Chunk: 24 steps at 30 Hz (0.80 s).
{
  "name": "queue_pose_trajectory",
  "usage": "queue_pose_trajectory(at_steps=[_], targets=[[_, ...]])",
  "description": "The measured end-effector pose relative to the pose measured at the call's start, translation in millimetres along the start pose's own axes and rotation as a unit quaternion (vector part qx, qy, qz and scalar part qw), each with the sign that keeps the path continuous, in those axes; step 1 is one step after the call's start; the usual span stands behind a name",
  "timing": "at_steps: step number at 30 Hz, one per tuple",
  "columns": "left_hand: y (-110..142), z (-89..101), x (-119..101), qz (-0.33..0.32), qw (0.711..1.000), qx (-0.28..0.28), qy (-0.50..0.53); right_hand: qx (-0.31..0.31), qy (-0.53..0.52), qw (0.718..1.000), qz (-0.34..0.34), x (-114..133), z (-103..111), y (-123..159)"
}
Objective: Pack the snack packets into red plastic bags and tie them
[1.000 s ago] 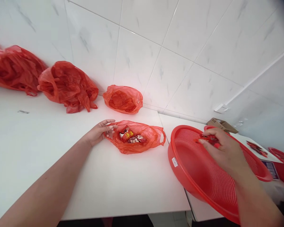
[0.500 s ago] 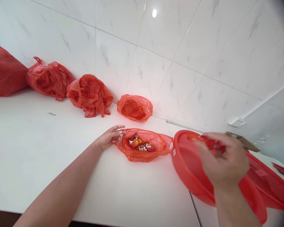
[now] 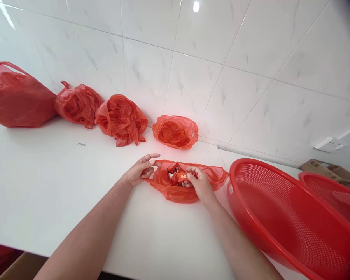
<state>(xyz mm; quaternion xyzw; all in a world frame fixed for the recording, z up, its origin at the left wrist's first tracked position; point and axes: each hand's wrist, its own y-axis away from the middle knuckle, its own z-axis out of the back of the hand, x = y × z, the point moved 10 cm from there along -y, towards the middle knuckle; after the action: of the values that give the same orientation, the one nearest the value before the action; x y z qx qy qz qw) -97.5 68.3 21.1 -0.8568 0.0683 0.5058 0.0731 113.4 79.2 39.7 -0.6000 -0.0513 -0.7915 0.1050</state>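
Note:
A red plastic bag [image 3: 175, 194] lies with its mouth spread on the white table. My left hand [image 3: 140, 171] grips its left edge near the handle, thumb and fingers around the thin plastic. Inside the bag's mouth, my right hand [image 3: 202, 186] pinches a small red snack packet [image 3: 182, 177] with pale lettering. Beneath and beside that packet are other small wrapped packets [image 3: 172, 174], red and dark, partly hidden by my fingers.
Along the tiled wall stand a crumpled open bag [image 3: 175, 132], two bunched red bags [image 3: 121, 116] [image 3: 78, 103] and a full one [image 3: 20, 101]. On the right are red mesh baskets [image 3: 236, 202] [image 3: 326, 186], with cardboard [image 3: 329, 171] behind.
My right hand has moved left from above the basket into the bag, carrying the red packet. My left hand keeps its grip. The view has shifted slightly.

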Motion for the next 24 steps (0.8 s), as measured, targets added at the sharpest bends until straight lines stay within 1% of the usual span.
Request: queue_pose_trajectory(at_steps=[3, 4, 5, 6, 7, 8, 9, 10, 11, 13, 14, 16, 17, 19, 21, 24], targets=[[-0.6, 7.6, -13.5, -0.038, 0.997, -0.052, -0.034, 0.009, -0.022, 1.0, 0.001, -9.6, -6.1, 4.0], [-0.7, 9.8, -17.8, -0.049, 0.993, -0.078, -0.068, 0.008, -0.018, 1.0, 0.005, -10.8, -7.0, 5.5], [0.4, 12.5, -23.7, -0.065, 0.984, -0.115, -0.117, 0.006, -0.011, 1.0, 0.009, -11.5, -7.5, 6.6], [3.7, 15.1, -32.2, -0.091, 0.966, -0.166, -0.174, 0.005, -0.003, 1.0, 0.011, -12.0, -7.9, 7.3], [9.4, 15.2, -43.2, -0.127, 0.938, -0.22, -0.234, 0.004, 0.005, 1.0, 0.013, -12.2, -8.3, 7.6], [16.5, 10.6, -54.5, -0.169, 0.904, -0.265, -0.29, 0.004, 0.011, 1.0, 0.014, -11.9, -8.7, 7.8], [23.0, 0.5, -63.5, -0.21, 0.87, -0.289, -0.339, 0.002, 0.014, 1.0, 0.018, -10.8, -8.8, 7.9], [26.5, -14.1, -68.4, -0.245, 0.844, -0.286, -0.381, -0.002, 0.016, 1.0, 0.024, -8.8, -8.5, 8.1], [26.0, -31.6, -68.0, -0.267, 0.83, -0.257, -0.417, -0.009, 0.019, 0.999, 0.033, -6.3, -7.7, 8.7], [18.3, -67.1, -53.4, -0.276, 0.82, -0.152, -0.478, -0.019, 0.02, 0.998, 0.049, -1.1, -6.8, 10.5], [14.5, -81.3, -43.0, -0.272, 0.816, -0.102, -0.5, -0.02, 0.019, 0.998, 0.057, 1.2, -7.1, 11.7], [9.2, -99.0, -23.4, -0.26, 0.807, -0.034, -0.53, -0.018, 0.022, 0.997, 0.07, 4.7, -8.5, 13.9], [7.6, -103.1, -16.1, -0.256, 0.802, -0.017, -0.54, -0.017, 0.025, 0.997, 0.076, 5.9, -9.2, 14.9], [5.5, -105.1, -5.9, -0.245, 0.785, -0.006, -0.569, -0.02, 0.038, 0.995, 0.089, 7.4, -10.2, 16.3], [4.6, -103.6, 0.5, -0.224, 0.757, -0.008, -0.614, -0.032, 0.054, 0.993, 0.102, 8.3, -9.0, 17.3], [4.7, -101.9, 4.9, -0.196, 0.708, -0.014, -0.678, -0.069, 0.102, 0.984, 0.13, 12.2, -0.9, 19.9]])
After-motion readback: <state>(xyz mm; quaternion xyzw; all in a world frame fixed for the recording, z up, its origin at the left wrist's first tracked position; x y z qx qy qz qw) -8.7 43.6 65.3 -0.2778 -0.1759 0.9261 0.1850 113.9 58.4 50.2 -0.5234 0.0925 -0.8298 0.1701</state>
